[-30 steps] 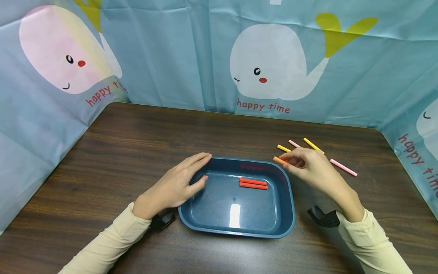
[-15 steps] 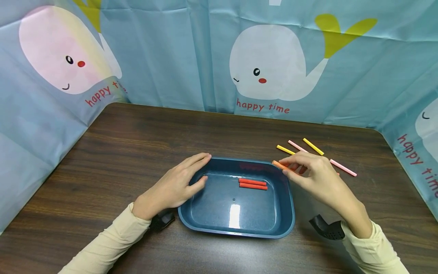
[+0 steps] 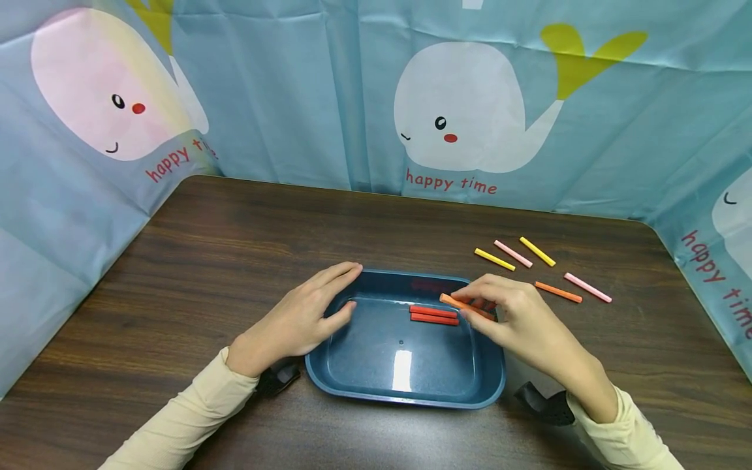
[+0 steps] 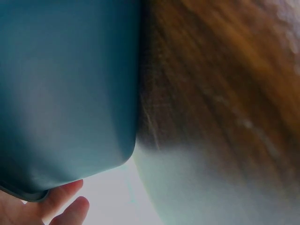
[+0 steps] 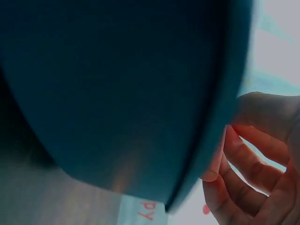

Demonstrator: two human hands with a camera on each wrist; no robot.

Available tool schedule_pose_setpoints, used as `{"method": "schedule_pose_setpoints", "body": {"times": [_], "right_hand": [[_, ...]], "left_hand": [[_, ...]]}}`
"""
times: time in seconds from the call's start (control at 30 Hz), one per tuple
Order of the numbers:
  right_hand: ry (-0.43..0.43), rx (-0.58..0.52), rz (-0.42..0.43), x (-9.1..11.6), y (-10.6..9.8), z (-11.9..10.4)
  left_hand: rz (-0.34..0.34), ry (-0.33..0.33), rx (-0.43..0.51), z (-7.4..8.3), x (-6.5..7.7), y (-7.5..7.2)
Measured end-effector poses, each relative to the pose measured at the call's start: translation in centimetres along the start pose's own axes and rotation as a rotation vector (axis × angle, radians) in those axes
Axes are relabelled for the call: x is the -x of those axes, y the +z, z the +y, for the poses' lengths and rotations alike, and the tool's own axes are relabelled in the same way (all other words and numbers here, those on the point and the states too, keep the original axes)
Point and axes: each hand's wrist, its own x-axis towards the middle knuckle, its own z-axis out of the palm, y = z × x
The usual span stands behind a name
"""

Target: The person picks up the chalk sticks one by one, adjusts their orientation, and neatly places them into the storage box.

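In the head view a blue plastic tub [image 3: 405, 402] stands on the table, with two red chalk sticks [image 3: 433, 315] side by side on its floor. My left hand [image 3: 296, 314] rests at the tub's far left corner, fingers extended along the rim and thumb over the inside. Above the tub's right side, my right hand [image 3: 517, 313] pinches an orange chalk stick [image 3: 455, 302] between thumb and fingers. The right wrist view shows the end of this chalk stick [image 5: 213, 171] at the fingertips, partly hidden by the tub wall [image 5: 126, 93].
To the right beyond the tub lie two yellow chalk sticks [image 3: 495, 259], two pink chalk sticks [image 3: 588, 288] and another orange chalk stick [image 3: 558, 292]. A blue whale-print curtain [image 3: 282, 98] hangs behind the wooden table [image 3: 264, 228].
My right hand has carried the orange chalk stick left and nearer, from the tub's far right corner to over its inside. My left hand and the tub have stayed in place.
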Motion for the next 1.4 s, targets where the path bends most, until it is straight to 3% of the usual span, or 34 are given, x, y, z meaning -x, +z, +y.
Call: {"method": "schedule_pose_setpoints", "body": {"times": [0.27, 0.63, 1.4], "right_hand": [[-0.026, -0.022, -0.016, 0.0, 1.6, 0.0], [0.001, -0.013, -0.075, 0.3, 3.6, 0.0], [0.040, 0.260, -0.174, 0.0, 5.0, 0.0]], "left_hand": [[-0.005, -0.002, 0.006, 0.0, 0.0, 0.1], [-0.022, -0.017, 0.014, 0.0, 0.0, 0.1], [-0.013, 0.000, 0.007, -0.2, -0.1, -0.1]]}}
